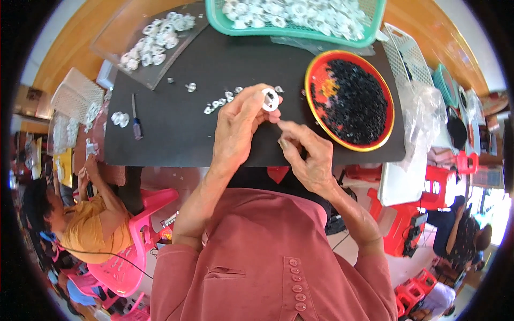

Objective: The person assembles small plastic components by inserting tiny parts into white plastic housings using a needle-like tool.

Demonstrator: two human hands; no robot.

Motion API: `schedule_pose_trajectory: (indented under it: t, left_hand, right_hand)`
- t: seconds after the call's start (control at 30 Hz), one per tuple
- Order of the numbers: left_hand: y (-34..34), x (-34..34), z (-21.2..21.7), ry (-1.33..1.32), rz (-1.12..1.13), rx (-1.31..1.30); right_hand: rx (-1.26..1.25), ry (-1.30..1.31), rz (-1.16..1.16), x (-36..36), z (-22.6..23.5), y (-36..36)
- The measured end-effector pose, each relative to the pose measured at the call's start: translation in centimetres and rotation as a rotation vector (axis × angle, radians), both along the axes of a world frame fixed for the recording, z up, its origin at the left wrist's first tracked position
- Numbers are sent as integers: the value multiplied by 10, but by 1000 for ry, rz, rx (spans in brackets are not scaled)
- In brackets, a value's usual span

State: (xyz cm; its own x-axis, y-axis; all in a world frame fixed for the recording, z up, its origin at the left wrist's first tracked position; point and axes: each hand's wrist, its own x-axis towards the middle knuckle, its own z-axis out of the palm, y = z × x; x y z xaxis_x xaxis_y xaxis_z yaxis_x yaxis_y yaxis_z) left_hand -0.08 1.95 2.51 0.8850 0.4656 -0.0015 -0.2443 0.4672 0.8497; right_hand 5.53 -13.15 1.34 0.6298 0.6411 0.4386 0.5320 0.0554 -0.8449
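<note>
Held up in the fingers of my left hand is a small round white plastic part, with a dark spot in its middle. Close beside it on the right, my right hand has its index finger and thumb curled toward each other. Whatever those fingertips pinch, if anything, is too small to make out. Several small white parts lie loose on the dark tabletop just past my left hand. To the right stands a red bowl with a yellow rim, holding many small black pieces.
A green basket of white parts stands at the far edge. At the far left is a clear tray with more. A screwdriver lies on the left. Plastic bags hang at the right. One person sits at left on a pink chair.
</note>
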Motion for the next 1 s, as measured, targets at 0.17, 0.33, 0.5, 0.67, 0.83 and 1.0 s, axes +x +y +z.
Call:
schedule_pose_trajectory:
  t: [0.17,0.33,0.5,0.67,0.83,1.0]
  left_hand:
    - [92,24,24,129,435,861]
    - [232,39,27,355,1087,1625]
    - [168,66,33,63,834,1653]
    - [96,102,27,37,445,1520]
    - [120,167,13,105,535,1755]
    - [140,209,0,299,562,1849]
  right_hand:
    - [-67,25,37,1,3,-3]
    - [-19,52,96,-1,4,2]
    - [1,58,85,4,2,1]
    - [-14,68,75,3,2,-1]
    - [12,57,64,1,3,0]
    - [25,54,71,2,2,0]
